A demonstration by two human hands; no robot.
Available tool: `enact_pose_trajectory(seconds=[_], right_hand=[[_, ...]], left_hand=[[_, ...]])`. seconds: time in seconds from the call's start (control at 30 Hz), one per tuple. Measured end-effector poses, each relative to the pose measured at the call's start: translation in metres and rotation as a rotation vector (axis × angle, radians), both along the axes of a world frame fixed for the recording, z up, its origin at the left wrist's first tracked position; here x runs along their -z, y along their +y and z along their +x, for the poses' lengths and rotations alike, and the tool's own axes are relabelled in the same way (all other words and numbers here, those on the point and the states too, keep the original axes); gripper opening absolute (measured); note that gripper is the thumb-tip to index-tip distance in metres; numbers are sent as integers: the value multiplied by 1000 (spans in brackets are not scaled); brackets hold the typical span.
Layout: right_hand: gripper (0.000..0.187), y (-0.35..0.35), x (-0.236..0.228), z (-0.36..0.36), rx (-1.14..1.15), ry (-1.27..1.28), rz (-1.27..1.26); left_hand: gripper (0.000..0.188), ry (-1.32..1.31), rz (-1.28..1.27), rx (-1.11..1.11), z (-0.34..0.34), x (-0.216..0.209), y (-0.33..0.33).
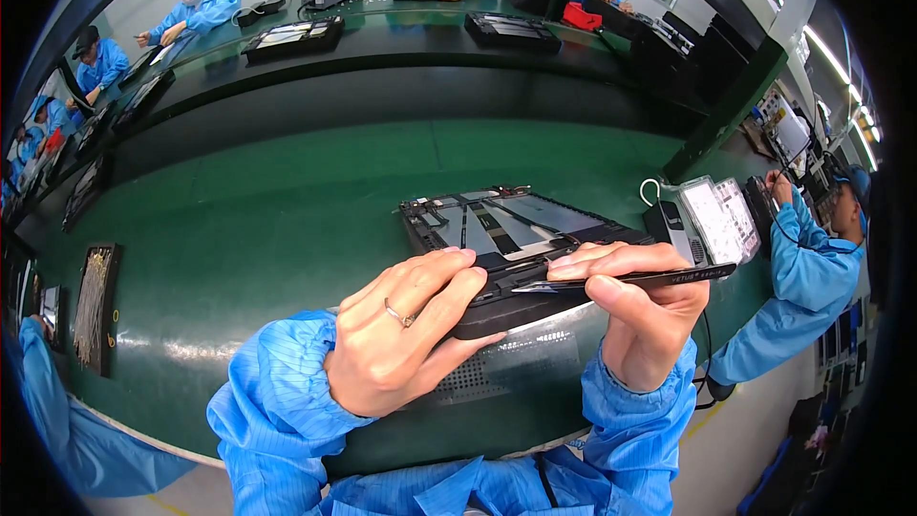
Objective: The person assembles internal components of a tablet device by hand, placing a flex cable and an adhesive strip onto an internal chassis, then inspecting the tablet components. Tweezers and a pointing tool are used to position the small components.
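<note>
Green surface (287, 220) carries the open device chassis (506, 229), stretching up and away from both hands. Left hand (401, 334) clamps its near edge; right hand (640, 315) pinches black tweezers (630, 280), tip pointing left.

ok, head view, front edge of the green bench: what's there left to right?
Dark tray of parts → left hand → black opened device → right hand holding black tweezers → handheld scanner → clear parts tray → co-worker's blue sleeve.
</note>
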State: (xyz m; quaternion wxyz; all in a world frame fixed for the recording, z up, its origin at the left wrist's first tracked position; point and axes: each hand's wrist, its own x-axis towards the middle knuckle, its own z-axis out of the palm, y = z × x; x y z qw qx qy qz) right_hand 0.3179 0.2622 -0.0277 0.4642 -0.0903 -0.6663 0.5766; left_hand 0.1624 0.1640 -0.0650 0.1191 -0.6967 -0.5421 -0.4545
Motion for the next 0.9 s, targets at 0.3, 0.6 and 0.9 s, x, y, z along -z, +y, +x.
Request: enact_pose_trajectory(seconds=[0.3,0.6,0.9], right_hand=[[10,-2,2,0,-8,-2,19],[11,-4,0,-1,-18,0,31],[11,-7,0,0,5,-50,42]], left_hand=[[43,1,-8,2,-1,0,-3],[43,-12,-3,6,-2,-2,-5],[44,1,-5,-10,-2,-2,-6]])
